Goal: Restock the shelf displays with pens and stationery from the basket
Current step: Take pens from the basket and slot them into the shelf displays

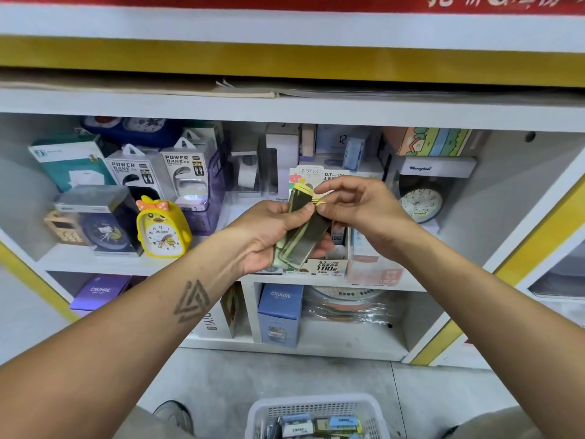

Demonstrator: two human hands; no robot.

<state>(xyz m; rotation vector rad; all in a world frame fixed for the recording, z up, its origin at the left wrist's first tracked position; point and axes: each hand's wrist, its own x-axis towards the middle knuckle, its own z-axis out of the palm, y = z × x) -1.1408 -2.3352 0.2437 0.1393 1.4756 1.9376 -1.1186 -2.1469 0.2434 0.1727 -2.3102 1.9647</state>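
Packets stacked in left hand grip — right hand pinches the top one's end.

Left hand grips a stack of flat olive-green packs, thumb across the top one. Right hand pinches the top pack's yellow tab end, just right of the left thumb. Display box directly behind both hands on the shelf. Yellow duck clock left of the left hand. White basket below the hands, packs inside.
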